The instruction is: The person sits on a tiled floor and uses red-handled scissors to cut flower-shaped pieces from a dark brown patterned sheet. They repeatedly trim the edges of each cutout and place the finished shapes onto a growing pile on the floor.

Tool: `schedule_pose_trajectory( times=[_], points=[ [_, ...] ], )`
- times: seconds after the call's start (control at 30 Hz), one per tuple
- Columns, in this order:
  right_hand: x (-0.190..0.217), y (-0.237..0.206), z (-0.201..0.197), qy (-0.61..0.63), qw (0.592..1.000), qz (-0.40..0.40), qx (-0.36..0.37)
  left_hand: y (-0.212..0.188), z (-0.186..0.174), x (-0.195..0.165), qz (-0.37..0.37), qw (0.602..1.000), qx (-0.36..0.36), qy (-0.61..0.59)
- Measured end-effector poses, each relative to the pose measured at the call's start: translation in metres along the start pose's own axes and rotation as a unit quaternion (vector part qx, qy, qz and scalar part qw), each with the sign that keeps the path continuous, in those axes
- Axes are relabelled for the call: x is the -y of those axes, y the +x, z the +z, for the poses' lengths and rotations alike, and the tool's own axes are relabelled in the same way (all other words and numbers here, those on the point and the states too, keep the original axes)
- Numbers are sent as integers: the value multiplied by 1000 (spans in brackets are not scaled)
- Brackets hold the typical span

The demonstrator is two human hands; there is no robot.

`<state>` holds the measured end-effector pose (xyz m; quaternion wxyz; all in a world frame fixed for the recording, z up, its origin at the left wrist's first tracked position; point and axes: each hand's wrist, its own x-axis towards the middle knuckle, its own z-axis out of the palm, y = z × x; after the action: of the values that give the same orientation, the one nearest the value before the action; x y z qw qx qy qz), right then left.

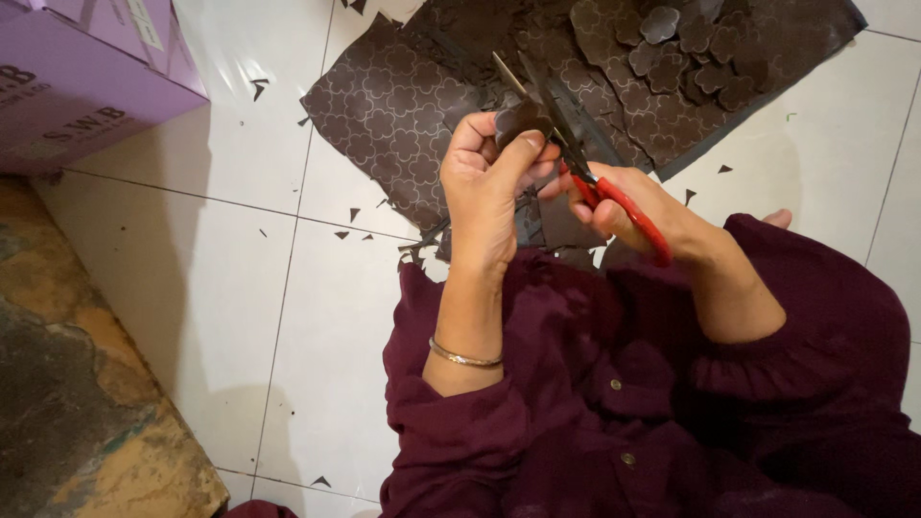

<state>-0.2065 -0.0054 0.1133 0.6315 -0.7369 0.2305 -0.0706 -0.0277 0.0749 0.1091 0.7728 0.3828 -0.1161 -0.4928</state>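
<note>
My left hand [487,182] pinches a small dark brown piece of patterned material [519,120] between thumb and fingers. My right hand [628,206] grips red-handled scissors [614,197], whose open blades [537,86] point up and left around that piece. Both hands are held above my lap in maroon sleeves. A thin bangle [464,359] circles my left wrist.
A large dark brown sheet printed with clover-like shapes [403,125] lies on the white tiled floor [240,288], with several cut-out shapes [686,58] heaped on it at the upper right. Small dark scraps [353,215] dot the tiles. A purple cardboard box [86,77] stands upper left; a mottled rug [67,384] lies at the left.
</note>
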Motion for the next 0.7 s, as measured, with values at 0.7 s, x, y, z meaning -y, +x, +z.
schedule_pose_trajectory(
  times=[0.7],
  points=[
    [-3, -2, -9, -2, 999, 26, 29, 2, -6, -2, 3, 1000, 2, 19]
  ],
)
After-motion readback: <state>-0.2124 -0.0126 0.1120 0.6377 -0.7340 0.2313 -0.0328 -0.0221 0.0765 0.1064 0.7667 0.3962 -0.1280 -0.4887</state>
